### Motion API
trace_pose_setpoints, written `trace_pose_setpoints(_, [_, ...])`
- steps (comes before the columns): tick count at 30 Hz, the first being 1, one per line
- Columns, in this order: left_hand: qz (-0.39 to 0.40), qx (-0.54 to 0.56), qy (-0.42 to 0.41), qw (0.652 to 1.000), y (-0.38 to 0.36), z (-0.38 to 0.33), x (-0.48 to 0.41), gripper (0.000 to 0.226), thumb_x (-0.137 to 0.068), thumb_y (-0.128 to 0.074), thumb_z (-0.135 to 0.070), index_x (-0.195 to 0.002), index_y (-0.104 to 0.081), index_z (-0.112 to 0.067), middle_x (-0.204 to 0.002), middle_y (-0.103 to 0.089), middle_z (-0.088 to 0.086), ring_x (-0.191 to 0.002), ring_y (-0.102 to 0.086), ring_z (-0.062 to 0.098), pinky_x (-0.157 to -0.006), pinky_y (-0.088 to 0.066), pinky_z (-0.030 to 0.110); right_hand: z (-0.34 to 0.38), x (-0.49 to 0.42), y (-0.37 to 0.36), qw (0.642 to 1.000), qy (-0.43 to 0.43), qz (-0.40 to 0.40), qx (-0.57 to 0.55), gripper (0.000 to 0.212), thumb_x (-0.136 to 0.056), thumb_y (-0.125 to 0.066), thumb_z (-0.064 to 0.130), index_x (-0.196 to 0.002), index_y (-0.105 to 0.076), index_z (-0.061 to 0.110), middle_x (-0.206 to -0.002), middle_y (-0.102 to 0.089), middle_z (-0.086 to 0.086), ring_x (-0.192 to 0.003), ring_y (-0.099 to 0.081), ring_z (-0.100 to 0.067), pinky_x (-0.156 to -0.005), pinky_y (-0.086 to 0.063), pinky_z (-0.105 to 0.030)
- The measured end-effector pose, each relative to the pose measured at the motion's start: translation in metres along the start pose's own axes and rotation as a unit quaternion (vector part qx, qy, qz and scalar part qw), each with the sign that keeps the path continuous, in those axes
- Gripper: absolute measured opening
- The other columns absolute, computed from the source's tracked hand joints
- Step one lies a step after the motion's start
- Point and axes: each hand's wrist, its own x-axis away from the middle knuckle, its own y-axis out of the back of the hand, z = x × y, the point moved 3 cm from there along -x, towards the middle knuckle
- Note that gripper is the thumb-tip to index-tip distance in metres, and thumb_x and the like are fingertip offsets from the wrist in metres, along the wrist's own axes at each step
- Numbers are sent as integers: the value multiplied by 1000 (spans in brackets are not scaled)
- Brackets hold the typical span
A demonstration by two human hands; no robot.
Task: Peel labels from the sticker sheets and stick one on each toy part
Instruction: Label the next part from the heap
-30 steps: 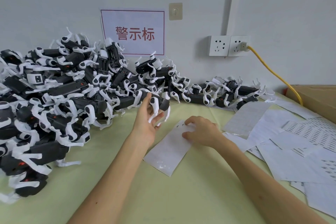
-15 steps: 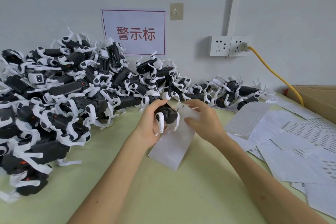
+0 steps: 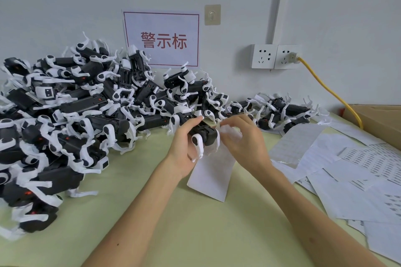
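My left hand [image 3: 184, 147] grips a black toy part with white legs [image 3: 202, 134], lifted above the table in the middle of the view. My right hand [image 3: 243, 143] is just right of it, fingers pinched on the top of a white sticker sheet [image 3: 212, 171] that hangs down to the table. The fingertips touch the toy part's right end. Whether a label is between them is too small to tell. A big pile of the same toy parts [image 3: 71, 115] covers the left of the table.
More toy parts [image 3: 280, 110] lie along the wall at the back right. Loose sticker sheets [image 3: 351, 175] spread over the right side. A cardboard box [image 3: 382, 119] stands at the far right, under a yellow cable [image 3: 329, 91] from wall sockets. The table [image 3: 173, 223] is pale green.
My left hand picked a toy part from the pile's edge and drew it toward me. My right hand lifted the sticker sheet off the table and brought it up against the part.
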Motion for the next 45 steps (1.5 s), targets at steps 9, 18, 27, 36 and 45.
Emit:
trace_pose_setpoints(9, [-7,-53,-27,998,-3,2,0,44,-94,-62,-36,-53,-75,-24,-59,-68,-3,-53,-65,9,-49,-47,16,-3,1,0,997,-51,-20,-46,6,-87,-78,33,-88,-72,31,-94,-69,17,-92,-65,-1,-72,-42,-8])
trace_pose_setpoints(18, [-23,-106,-31,994,-5,1,5,28,-85,-70,-43,-86,-78,-16,-86,-76,2,-78,-72,13,-66,-51,21,-2,2,3,998,-41,-32,-33,17,-85,-79,25,-75,-70,35,-82,-69,20,-79,-64,-6,-64,-43,-14])
trace_pose_setpoints(27, [-34,-119,-32,992,-8,3,6,36,-68,-73,-48,-86,-69,-17,-83,-72,0,-84,-66,18,-88,-44,39,-2,1,4,998,-58,-31,-19,15,-85,-73,24,-72,-71,31,-75,-68,24,-72,-64,-2,-63,-41,-8])
trace_pose_setpoints(36, [-44,-128,-36,990,-7,5,3,33,-68,-73,-50,-81,-69,-20,-85,-71,2,-88,-64,22,-92,-46,44,-2,0,4,997,-68,-23,-23,17,-88,-69,21,-75,-71,32,-79,-69,25,-72,-64,-2,-61,-42,-8])
trace_pose_setpoints(45, [-54,-122,-42,990,-6,4,4,33,-66,-74,-49,-83,-72,-21,-87,-74,1,-87,-67,18,-87,-47,40,0,0,4,997,-75,-15,-28,20,-94,-66,18,-78,-69,29,-81,-68,25,-76,-62,-2,-64,-41,-8])
